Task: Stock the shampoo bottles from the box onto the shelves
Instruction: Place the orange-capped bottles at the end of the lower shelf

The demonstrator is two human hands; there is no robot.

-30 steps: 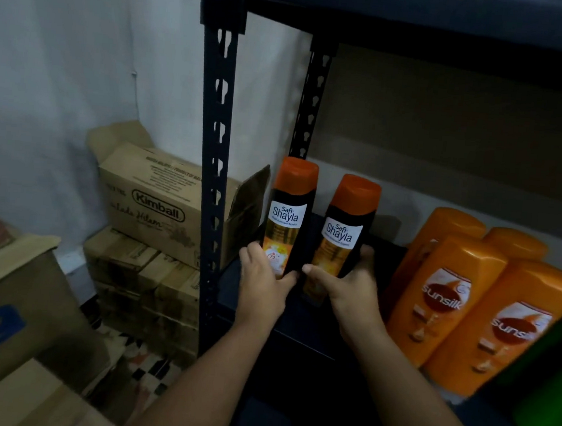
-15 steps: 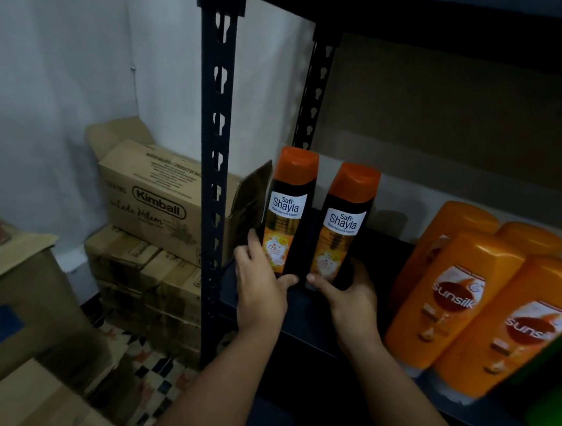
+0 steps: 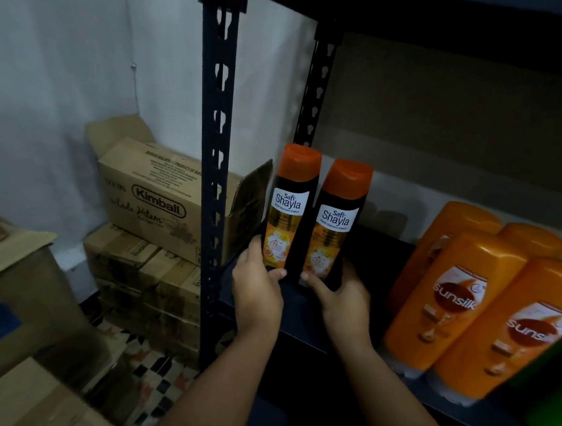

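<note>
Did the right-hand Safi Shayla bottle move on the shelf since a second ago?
Yes. The right black shampoo bottle with orange cap went deeper and left, away from the orange Sunsilk bottles, pushed by the right hand, closing on its twin.

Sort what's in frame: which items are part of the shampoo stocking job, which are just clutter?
Job:
- left Shayla bottle, held by left hand
- right Shayla bottle, held by right hand
- shelf
- Sunsilk bottles, already stocked

Lying about:
- Kimball carton
- stacked cartons under it
- green bottle
- patterned floor
</note>
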